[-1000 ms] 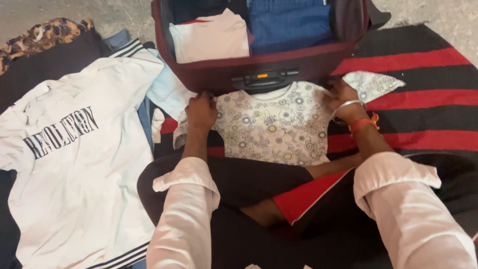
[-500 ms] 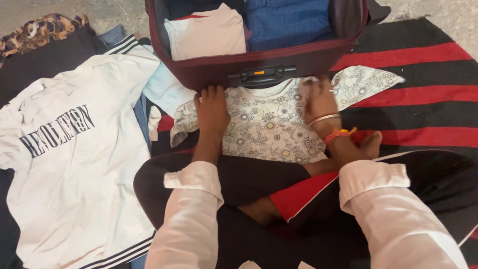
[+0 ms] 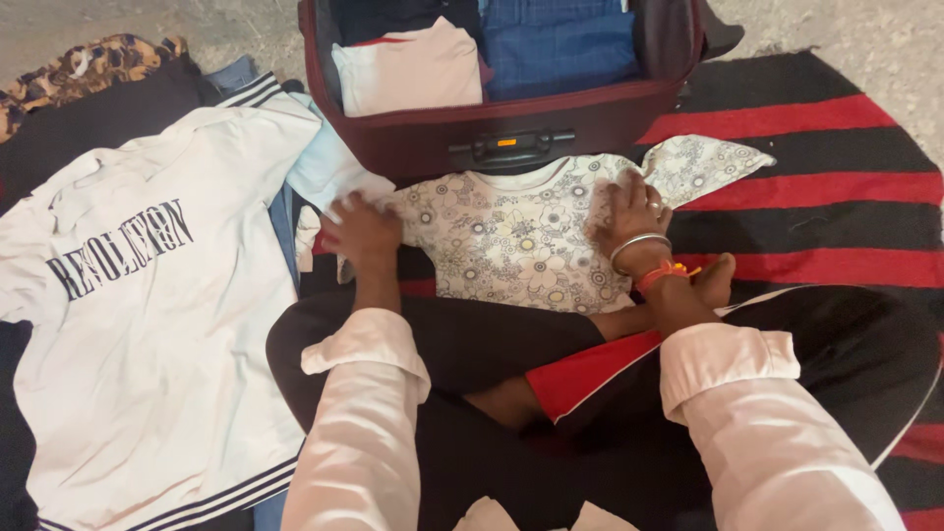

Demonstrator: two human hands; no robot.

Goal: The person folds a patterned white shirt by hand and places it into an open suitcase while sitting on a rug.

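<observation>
A cream floral top lies flat on the rug, its neckline against the front of an open maroon suitcase. My left hand is closed over the top's left sleeve at its outer edge. Across from it, my right hand, with a bangle and an orange thread at the wrist, presses flat on the top's right shoulder, fingers spread. The right sleeve sticks out past that hand. My crossed legs in dark trousers sit just below the top's hem.
A white T-shirt with dark lettering lies spread at the left over other clothes. A leopard-print cloth is at the far left. The suitcase holds a folded cream garment and blue jeans. A red-and-black striped rug lies underneath.
My left hand slid from the neckline out and down onto the left sleeve. My right hand moved inward from the right sleeve onto the shoulder area.
</observation>
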